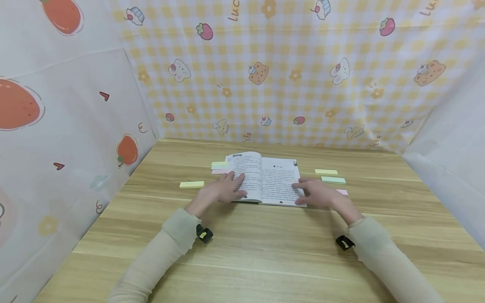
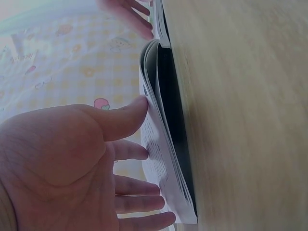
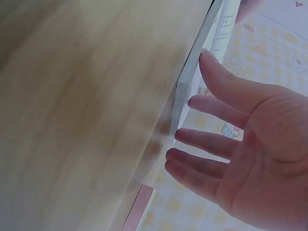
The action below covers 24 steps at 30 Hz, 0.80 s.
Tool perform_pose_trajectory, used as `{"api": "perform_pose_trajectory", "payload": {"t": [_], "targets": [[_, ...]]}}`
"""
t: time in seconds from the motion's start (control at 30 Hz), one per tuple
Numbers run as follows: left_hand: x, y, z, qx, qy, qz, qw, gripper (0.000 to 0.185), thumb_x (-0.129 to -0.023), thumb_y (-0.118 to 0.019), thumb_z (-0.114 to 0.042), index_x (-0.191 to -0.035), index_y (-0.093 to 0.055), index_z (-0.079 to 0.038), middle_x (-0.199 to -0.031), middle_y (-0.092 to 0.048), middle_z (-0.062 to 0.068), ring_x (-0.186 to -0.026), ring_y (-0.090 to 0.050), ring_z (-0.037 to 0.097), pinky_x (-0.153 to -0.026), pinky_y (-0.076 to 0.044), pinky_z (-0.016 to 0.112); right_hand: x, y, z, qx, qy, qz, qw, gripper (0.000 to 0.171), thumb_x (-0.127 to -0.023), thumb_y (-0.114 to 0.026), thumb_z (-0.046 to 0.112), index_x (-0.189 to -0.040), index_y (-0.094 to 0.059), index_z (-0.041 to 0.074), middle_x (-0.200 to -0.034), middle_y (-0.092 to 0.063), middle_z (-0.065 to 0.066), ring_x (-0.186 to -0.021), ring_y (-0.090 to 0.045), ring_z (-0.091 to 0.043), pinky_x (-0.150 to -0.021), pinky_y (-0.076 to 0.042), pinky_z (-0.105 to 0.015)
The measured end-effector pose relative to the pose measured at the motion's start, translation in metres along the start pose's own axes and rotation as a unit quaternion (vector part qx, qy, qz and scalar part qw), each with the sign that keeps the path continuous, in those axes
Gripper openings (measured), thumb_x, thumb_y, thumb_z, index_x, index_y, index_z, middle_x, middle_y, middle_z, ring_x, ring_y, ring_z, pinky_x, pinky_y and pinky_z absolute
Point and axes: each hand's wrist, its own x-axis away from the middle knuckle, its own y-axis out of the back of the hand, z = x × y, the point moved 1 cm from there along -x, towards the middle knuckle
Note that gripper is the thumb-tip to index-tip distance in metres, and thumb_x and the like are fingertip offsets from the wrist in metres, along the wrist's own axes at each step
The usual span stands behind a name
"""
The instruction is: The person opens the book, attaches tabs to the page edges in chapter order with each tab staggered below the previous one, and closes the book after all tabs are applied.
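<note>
An open book (image 1: pixel 281 181) of printed pages lies on the wooden table, its left page bulging up near the spine. My left hand (image 1: pixel 228 188) is spread over the left page. In the left wrist view the straight fingers and thumb of that hand (image 2: pixel 72 159) rest on the paper, and the page stack gapes above a dark cover. My right hand (image 1: pixel 317 193) reaches in from the other side, fingertips on the right page near its outer edge. The right wrist view shows its fingers (image 3: pixel 207 137) extended and spread along the book's corner.
Left of the book lie a yellow sticky-note pad (image 1: pixel 191 184) and several pale strips (image 1: pixel 219 165) against the page edge. On the right are yellow (image 1: pixel 326 171), green (image 1: pixel 333 180) and pink (image 1: pixel 342 192) pads. A checked cloth (image 1: pixel 280 101) hangs behind the table (image 1: pixel 261 261).
</note>
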Motion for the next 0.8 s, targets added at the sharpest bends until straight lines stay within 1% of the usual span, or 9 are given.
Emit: {"api": "perform_pose_trajectory", "payload": {"t": [0.03,0.13,0.23,0.37,0.47,0.6,0.7,0.73,0.8], "targets": [[0.000,0.000,0.000,0.001,0.000,0.000,1.0000,0.074,-0.105,-0.047,-0.048,-0.163,-0.017,-0.012,-0.163,-0.013,0.028,-0.150,-0.015,0.044,-0.117,-0.023,0.060,0.001,0.000,-0.001,0.001,0.001,-0.001,1.000,0.059,-0.092,-0.075,0.026,-0.140,-0.056,-0.004,-0.146,-0.042,-0.037,-0.121,-0.056,-0.044,-0.097,-0.046,-0.052],[-0.001,0.001,0.000,0.004,0.002,-0.002,1.0000,0.074,-0.105,-0.047,-0.047,-0.163,-0.017,-0.011,-0.163,-0.012,0.028,-0.150,-0.014,0.045,-0.117,-0.023,0.061,0.002,0.001,-0.001,0.001,0.005,-0.002,1.000,0.059,-0.093,-0.075,0.026,-0.140,-0.056,-0.004,-0.146,-0.043,-0.037,-0.124,-0.054,-0.045,-0.102,-0.044,-0.056],[0.000,0.003,0.001,0.007,0.005,-0.002,1.0000,0.074,-0.105,-0.047,-0.046,-0.162,-0.018,-0.010,-0.163,-0.012,0.029,-0.150,-0.013,0.045,-0.117,-0.022,0.062,0.003,0.002,0.000,0.003,0.006,-0.003,1.000,0.059,-0.092,-0.075,0.027,-0.140,-0.057,-0.004,-0.145,-0.043,-0.037,-0.132,-0.045,-0.051,-0.106,-0.040,-0.060],[0.001,0.004,0.001,0.012,0.005,-0.002,0.9999,0.074,-0.105,-0.047,-0.046,-0.162,-0.017,-0.011,-0.164,-0.010,0.028,-0.150,-0.011,0.046,-0.117,-0.020,0.062,0.004,0.003,0.001,0.005,0.002,-0.002,1.000,0.059,-0.092,-0.075,0.026,-0.140,-0.057,-0.003,-0.146,-0.043,-0.036,-0.134,-0.043,-0.052,-0.108,-0.037,-0.061],[0.002,0.008,0.003,0.023,0.002,-0.011,0.9997,0.073,-0.105,-0.047,-0.045,-0.162,-0.018,-0.010,-0.164,-0.008,0.028,-0.150,-0.009,0.046,-0.118,-0.019,0.062,0.004,0.002,0.000,0.007,0.001,-0.003,1.000,0.059,-0.092,-0.076,0.026,-0.140,-0.057,-0.003,-0.146,-0.043,-0.036,-0.134,-0.043,-0.051,-0.109,-0.037,-0.060],[0.003,0.014,0.007,0.035,-0.007,-0.032,0.9989,0.071,-0.106,-0.048,-0.042,-0.162,-0.020,-0.008,-0.163,-0.009,0.030,-0.150,-0.010,0.047,-0.118,-0.019,0.061,0.004,0.002,-0.002,0.010,0.003,-0.005,1.000,0.059,-0.091,-0.076,0.026,-0.139,-0.058,-0.003,-0.145,-0.044,-0.036,-0.133,-0.045,-0.051,-0.108,-0.038,-0.060],[0.004,0.019,0.010,0.037,-0.013,-0.045,0.9982,0.070,-0.106,-0.048,-0.040,-0.161,-0.020,-0.007,-0.163,-0.010,0.030,-0.150,-0.011,0.048,-0.118,-0.020,0.061,0.003,0.002,-0.002,0.016,0.004,-0.006,1.000,0.058,-0.090,-0.077,0.026,-0.138,-0.059,-0.002,-0.144,-0.046,-0.034,-0.123,-0.055,-0.042,-0.104,-0.043,-0.056],[0.005,0.020,0.012,0.039,-0.015,-0.048,0.9980,0.070,-0.106,-0.048,-0.040,-0.161,-0.020,-0.006,-0.163,-0.010,0.030,-0.149,-0.011,0.048,-0.118,-0.020,0.061,0.002,0.002,-0.002,0.019,0.004,-0.006,1.000,0.058,-0.090,-0.077,0.025,-0.138,-0.060,-0.002,-0.143,-0.048,-0.033,-0.114,-0.058,-0.037,-0.100,-0.046,-0.053],[0.007,0.024,0.013,0.040,-0.018,-0.054,0.9976,0.070,-0.107,-0.048,-0.039,-0.161,-0.020,-0.005,-0.163,-0.009,0.031,-0.149,-0.011,0.048,-0.117,-0.021,0.061,0.001,0.001,-0.003,0.022,0.004,-0.006,1.000,0.057,-0.090,-0.078,0.024,-0.137,-0.060,-0.001,-0.138,-0.054,-0.029,-0.098,-0.058,-0.027,-0.089,-0.049,-0.046]]}}
